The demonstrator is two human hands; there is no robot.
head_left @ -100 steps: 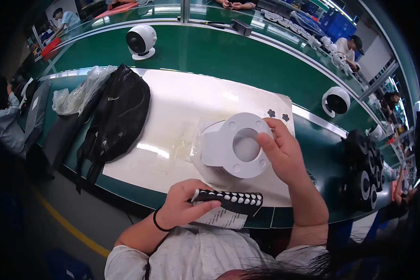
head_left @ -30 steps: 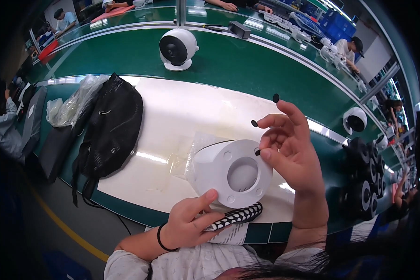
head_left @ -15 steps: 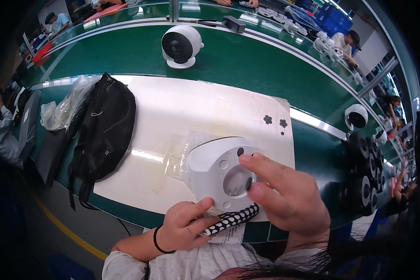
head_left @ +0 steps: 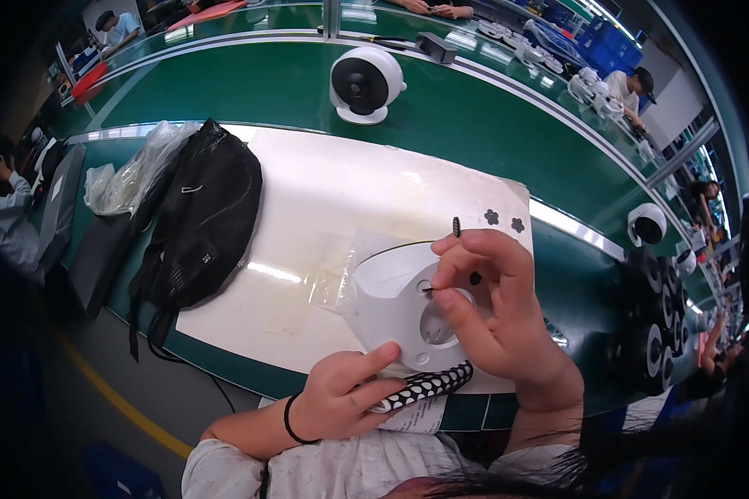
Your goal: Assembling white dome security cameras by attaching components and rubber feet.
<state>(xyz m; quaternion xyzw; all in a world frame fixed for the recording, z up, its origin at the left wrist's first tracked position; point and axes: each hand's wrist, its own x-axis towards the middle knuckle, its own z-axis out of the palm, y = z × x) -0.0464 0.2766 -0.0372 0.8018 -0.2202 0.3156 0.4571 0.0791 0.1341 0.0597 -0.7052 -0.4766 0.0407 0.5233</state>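
A white rounded plastic housing [head_left: 383, 291] lies on the white board in front of me, its flat face with round recesses turned up. My left hand [head_left: 345, 392] is closed on a black sheet with white dots [head_left: 429, 387], its index finger stretched against the housing's lower edge. Over the flat face, my right hand [head_left: 495, 303] pinches a small black pad [head_left: 429, 290] between thumb and finger, beside a round recess. Another small dark piece [head_left: 456, 226] stands up at its index finger. A black dot [head_left: 475, 278] shows between the fingers. They hide part of the face.
A black mesh bag [head_left: 204, 224] and clear plastic wrapping [head_left: 141, 170] lie to the left. Flower-shaped black pieces [head_left: 492, 217] rest on the board [head_left: 316, 175]. A finished-looking white and black round device [head_left: 364, 85] stands beyond. Black round parts [head_left: 645, 333] are stacked at right.
My right hand has gone from outstretched fingers over the housing to a pinch on a small black pad near the upper recess. My left hand keeps its hold; the whole view has shifted slightly.
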